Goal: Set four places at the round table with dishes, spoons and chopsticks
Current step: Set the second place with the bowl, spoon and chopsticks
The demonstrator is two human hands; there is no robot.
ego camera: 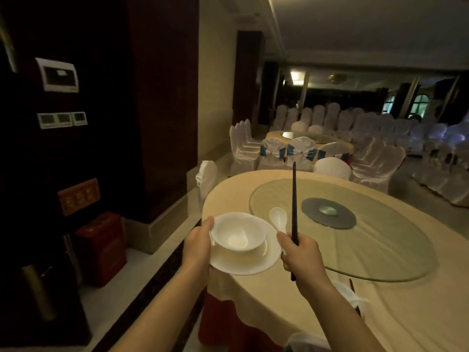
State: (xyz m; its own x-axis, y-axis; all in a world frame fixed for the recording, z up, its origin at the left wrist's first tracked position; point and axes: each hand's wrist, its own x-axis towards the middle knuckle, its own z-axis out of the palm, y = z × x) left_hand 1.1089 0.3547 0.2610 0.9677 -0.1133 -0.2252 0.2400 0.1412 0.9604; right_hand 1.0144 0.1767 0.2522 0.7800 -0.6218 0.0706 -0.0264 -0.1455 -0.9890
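Place-setting in hand: left hand (197, 246) grips plate (243, 262) bearing bowl (238, 231); right hand (300, 252) clasps chopsticks (294, 199), soup spoon (278, 219). Next, likely: lower onto round table (279, 295).

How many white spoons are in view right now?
1: the white spoon is in the right hand, held with the chopsticks beside the bowl. Others may be hidden behind the right arm.

White bowl (238, 233): empty, upright on white plate (250, 261), at round table (266, 290) edge. White spoon (278, 219): bowl end up. Dark chopsticks (294, 212): paired, near-vertical, beside spoon.
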